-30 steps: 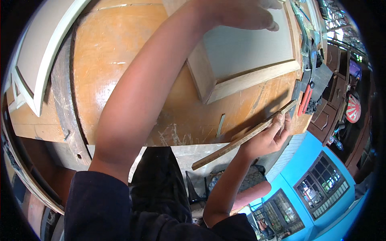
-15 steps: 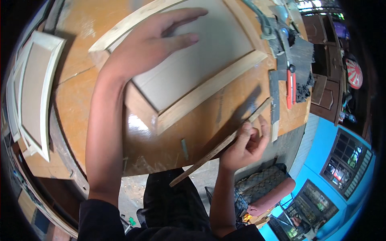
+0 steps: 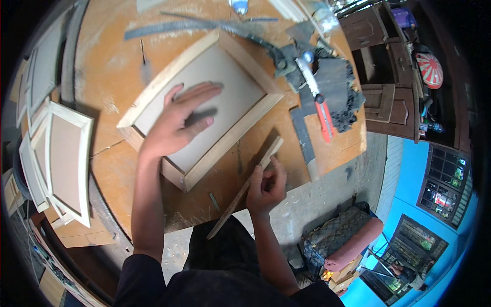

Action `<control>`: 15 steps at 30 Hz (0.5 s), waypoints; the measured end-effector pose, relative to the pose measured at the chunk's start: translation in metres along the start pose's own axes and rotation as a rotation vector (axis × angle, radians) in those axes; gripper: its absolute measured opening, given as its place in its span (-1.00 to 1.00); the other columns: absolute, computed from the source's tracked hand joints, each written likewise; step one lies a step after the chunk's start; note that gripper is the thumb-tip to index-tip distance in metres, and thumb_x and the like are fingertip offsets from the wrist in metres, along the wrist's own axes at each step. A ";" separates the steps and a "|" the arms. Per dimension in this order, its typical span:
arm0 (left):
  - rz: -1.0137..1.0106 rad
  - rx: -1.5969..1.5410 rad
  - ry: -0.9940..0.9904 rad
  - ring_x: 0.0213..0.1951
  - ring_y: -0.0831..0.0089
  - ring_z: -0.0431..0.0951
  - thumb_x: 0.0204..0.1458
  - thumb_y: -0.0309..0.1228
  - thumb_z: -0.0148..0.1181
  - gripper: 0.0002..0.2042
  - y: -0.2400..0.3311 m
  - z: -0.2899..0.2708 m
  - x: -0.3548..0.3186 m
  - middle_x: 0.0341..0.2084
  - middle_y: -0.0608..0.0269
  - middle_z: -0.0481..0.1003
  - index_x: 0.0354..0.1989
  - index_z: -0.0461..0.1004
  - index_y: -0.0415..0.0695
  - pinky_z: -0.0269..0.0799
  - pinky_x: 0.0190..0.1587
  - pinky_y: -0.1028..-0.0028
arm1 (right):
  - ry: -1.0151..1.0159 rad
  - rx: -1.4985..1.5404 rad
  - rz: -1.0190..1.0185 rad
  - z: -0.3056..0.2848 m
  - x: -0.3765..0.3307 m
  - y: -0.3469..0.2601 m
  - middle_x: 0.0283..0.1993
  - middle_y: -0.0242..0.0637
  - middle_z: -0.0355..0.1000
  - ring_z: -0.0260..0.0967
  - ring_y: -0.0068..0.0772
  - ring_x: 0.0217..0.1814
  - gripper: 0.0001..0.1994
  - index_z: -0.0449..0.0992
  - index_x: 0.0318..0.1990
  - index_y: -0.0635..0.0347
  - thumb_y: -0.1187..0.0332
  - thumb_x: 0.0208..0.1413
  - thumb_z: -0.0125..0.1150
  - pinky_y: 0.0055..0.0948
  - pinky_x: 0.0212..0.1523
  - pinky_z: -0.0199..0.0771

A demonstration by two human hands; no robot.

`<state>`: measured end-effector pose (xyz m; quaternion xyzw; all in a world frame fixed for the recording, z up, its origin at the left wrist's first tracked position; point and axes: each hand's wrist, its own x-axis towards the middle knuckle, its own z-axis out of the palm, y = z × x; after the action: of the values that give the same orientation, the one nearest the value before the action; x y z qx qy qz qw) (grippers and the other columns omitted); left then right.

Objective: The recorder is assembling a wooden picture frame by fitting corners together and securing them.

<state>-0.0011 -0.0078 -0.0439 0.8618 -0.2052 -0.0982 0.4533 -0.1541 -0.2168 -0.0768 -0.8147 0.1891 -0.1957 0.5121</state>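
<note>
The framed wooden panel [image 3: 204, 105] lies flat on the round orange desk [image 3: 117, 66], tilted diagonally, its pale board set inside a light timber frame. The left hand [image 3: 176, 123] rests on the board, palm down and fingers spread, grasping nothing. The right hand [image 3: 266, 187] pinches a thin wooden strip [image 3: 245, 188] near its upper half; the strip lies just beside the frame's lower right rail, apart from it, its lower end jutting past the desk edge. To fit the strip well, I judge the left palm should keep the panel from sliding while the right hand lines the strip up parallel with that rail before pressing it in.

Beyond the panel lie a red-handled tool [image 3: 319, 105] and dark scraps; more framed panels [image 3: 61, 158] are stacked at the left.

Compared with half a second ago, the left hand has drawn back toward the panel's near corner, and the view has shifted so the whole frame shows.
</note>
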 end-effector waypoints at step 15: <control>-0.165 0.401 0.219 0.12 0.21 0.42 -0.08 -0.30 0.36 -0.50 0.070 0.104 0.024 -0.02 0.17 0.46 0.11 0.47 -0.07 0.30 0.14 0.14 | 0.132 -0.210 -0.215 0.006 0.008 0.015 -0.60 -0.45 0.26 0.18 -0.58 -0.65 -0.67 0.53 0.04 0.19 0.37 0.11 0.37 -0.51 -0.58 0.27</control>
<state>-0.0345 -0.1305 -0.0452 0.9540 -0.0993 0.0020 0.2830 -0.1454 -0.2223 -0.0916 -0.8646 0.1535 -0.2816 0.3867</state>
